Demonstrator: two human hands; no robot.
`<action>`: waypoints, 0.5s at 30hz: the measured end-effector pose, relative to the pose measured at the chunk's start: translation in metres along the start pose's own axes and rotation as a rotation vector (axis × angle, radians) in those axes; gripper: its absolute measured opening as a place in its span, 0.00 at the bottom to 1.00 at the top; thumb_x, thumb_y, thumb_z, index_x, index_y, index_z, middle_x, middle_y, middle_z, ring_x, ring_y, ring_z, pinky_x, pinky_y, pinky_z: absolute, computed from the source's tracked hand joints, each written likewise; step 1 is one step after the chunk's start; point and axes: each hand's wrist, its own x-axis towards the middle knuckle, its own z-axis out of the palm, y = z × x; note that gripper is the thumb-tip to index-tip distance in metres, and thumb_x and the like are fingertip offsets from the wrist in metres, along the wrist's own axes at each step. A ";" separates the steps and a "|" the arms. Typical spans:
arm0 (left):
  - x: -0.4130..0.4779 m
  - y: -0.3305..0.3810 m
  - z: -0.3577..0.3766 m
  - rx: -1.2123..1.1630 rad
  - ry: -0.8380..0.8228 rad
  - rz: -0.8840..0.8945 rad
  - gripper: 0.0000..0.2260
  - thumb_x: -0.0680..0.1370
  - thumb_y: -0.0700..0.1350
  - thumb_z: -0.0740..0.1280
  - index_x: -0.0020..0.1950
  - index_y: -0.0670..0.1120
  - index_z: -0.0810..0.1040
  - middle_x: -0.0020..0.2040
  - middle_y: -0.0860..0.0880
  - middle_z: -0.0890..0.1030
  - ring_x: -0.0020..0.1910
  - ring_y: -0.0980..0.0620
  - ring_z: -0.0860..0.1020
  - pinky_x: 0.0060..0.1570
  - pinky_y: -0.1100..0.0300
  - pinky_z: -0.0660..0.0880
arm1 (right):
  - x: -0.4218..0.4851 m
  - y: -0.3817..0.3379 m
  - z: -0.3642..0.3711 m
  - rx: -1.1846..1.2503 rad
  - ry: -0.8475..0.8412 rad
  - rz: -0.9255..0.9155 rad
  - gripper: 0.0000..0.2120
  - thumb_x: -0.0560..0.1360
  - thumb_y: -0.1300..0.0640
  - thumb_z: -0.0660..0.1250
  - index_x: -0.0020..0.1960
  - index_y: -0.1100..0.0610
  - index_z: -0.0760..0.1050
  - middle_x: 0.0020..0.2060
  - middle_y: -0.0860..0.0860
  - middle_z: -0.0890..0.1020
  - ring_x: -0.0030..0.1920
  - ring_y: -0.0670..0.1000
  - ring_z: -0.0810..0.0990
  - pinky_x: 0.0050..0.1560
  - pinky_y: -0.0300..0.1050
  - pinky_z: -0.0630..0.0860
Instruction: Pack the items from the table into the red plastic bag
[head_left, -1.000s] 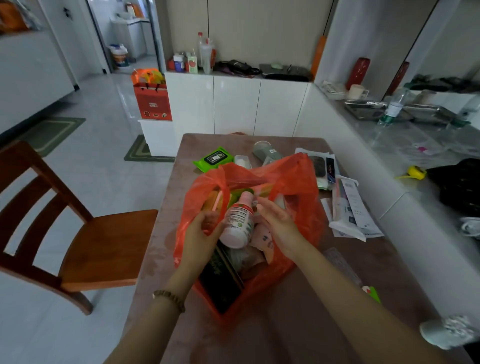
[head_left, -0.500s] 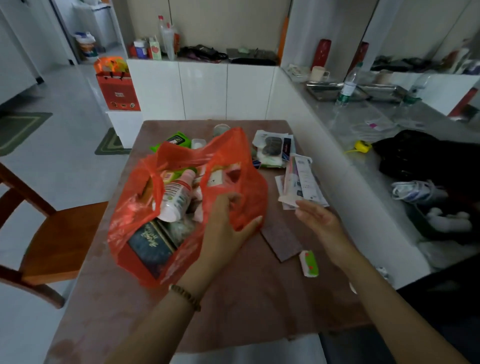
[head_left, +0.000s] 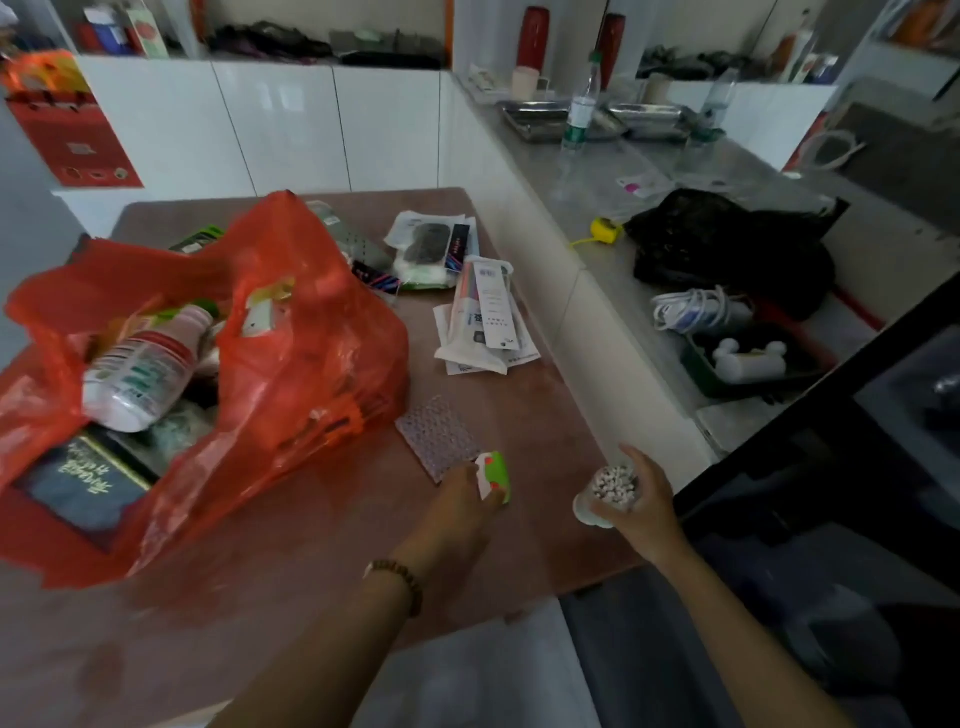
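on a brown table (head_left: 311, 525) beside a grey counter (head_left: 597, 171): red plastic bag (head_left: 311, 338), slumped open at left, part full. right grip (head_left: 641, 501) curled round a small clear tub of cotton swabs (head_left: 612, 487): light, rigid, slick, best held round the wall. left grip (head_left: 460, 501) with fingertips on a green-and-white packet (head_left: 497, 474), flat and light; pinch not discernible. gold writing on the dark box (head_left: 78, 480) in the bag, unreadable.

Bench (head_left: 291, 561) room: a bare strip is left along the near edge.
Red bag (head_left: 322, 332) mouth is part-blocked by a white bottle (head_left: 140, 369); passage R of it is narrowed by bubble wrap (head_left: 434, 434) & stacked packets (head_left: 480, 317).
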 end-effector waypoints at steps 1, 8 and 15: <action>0.000 -0.001 0.006 -0.011 -0.016 0.041 0.08 0.79 0.48 0.63 0.50 0.44 0.76 0.45 0.50 0.78 0.44 0.60 0.75 0.49 0.55 0.76 | -0.001 0.007 0.001 0.008 -0.011 0.010 0.44 0.60 0.60 0.80 0.71 0.55 0.63 0.63 0.51 0.68 0.65 0.55 0.70 0.64 0.54 0.72; 0.033 -0.035 0.037 0.038 0.030 -0.001 0.30 0.76 0.60 0.60 0.61 0.33 0.70 0.64 0.34 0.73 0.65 0.35 0.72 0.64 0.39 0.69 | 0.011 0.039 0.007 0.113 0.007 -0.025 0.46 0.55 0.60 0.83 0.67 0.44 0.64 0.61 0.54 0.72 0.61 0.56 0.75 0.58 0.59 0.77; 0.050 -0.021 0.050 0.097 0.178 -0.201 0.21 0.74 0.54 0.68 0.60 0.41 0.75 0.57 0.41 0.79 0.54 0.43 0.78 0.54 0.51 0.76 | 0.013 0.046 0.015 0.187 -0.028 0.006 0.29 0.58 0.65 0.81 0.52 0.48 0.72 0.50 0.51 0.81 0.53 0.51 0.81 0.50 0.38 0.78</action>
